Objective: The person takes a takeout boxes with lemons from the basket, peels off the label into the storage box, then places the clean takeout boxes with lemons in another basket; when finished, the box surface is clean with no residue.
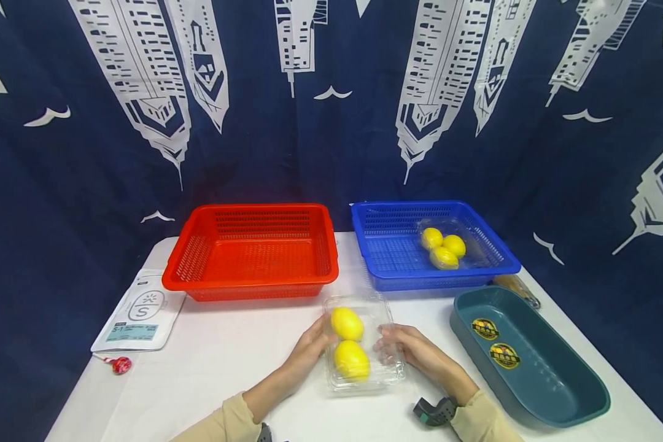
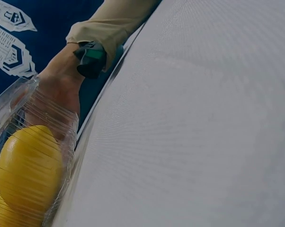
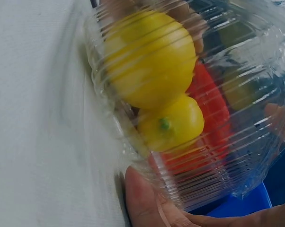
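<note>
A clear plastic clamshell box (image 1: 364, 344) with two yellow lemons (image 1: 347, 323) inside rests on the white table (image 1: 221, 368), in front of me. My left hand (image 1: 309, 350) holds its left side and my right hand (image 1: 406, 350) holds its right side, fingers curled against the plastic. The right wrist view shows the box (image 3: 218, 113) close up, with the two lemons (image 3: 149, 59) inside and my right fingers (image 3: 142, 201) under its edge. In the left wrist view a lemon (image 2: 29, 175) shows through the ribbed plastic, with the right hand (image 2: 57, 94) behind it.
A red basket (image 1: 251, 252) stands empty behind the box. To its right a blue basket (image 1: 398, 245) holds another clear box with three lemons (image 1: 443, 247). A teal oval tray (image 1: 525, 356) lies at right. A white pouch (image 1: 138, 313) and red lollipop (image 1: 120, 364) lie at left.
</note>
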A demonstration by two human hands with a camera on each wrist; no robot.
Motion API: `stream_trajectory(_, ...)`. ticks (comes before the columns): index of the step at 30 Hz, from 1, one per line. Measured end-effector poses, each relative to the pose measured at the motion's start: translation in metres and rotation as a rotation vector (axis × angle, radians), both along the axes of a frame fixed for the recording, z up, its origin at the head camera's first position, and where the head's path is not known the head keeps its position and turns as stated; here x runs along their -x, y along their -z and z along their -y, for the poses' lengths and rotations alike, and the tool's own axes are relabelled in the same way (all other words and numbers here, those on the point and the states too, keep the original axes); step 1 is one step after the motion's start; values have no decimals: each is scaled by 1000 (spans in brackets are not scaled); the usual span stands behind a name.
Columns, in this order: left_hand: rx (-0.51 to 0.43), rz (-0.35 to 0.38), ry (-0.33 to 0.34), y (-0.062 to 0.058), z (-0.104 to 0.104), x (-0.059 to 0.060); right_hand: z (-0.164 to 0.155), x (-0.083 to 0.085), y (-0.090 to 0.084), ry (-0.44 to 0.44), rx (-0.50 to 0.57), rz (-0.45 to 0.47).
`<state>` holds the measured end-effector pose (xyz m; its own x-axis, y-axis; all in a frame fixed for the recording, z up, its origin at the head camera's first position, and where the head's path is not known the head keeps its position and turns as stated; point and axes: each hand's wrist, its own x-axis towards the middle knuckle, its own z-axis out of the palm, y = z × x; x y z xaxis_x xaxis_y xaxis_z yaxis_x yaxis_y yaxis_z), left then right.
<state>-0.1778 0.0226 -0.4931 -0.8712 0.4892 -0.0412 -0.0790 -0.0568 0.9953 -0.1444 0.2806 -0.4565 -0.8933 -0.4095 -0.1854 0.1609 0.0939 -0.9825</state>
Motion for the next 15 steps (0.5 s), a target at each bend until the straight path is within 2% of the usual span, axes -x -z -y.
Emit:
stream_trajectory(4, -31, 42, 27, -1, 0, 1, -2, -1, 2, 0, 16, -11)
stream_trajectory(7, -68, 68, 48, 0, 0, 7, -5, -1, 3, -1, 33, -19)
stream_trajectory(9, -60, 64, 36, 0, 1, 12, -7, -1, 4, 0, 38, -20)
stream_trajectory(10, -38, 41, 17, -1, 2, 14, -7, -1, 4, 3, 35, -20)
stream_trajectory(12, 34, -54, -44, -3, 3, 18, -8, 0, 4, 9, 26, -10)
stream_trajectory(15, 137, -264, -171, -14, 5, 20, -8, 0, 4, 11, 13, 8)
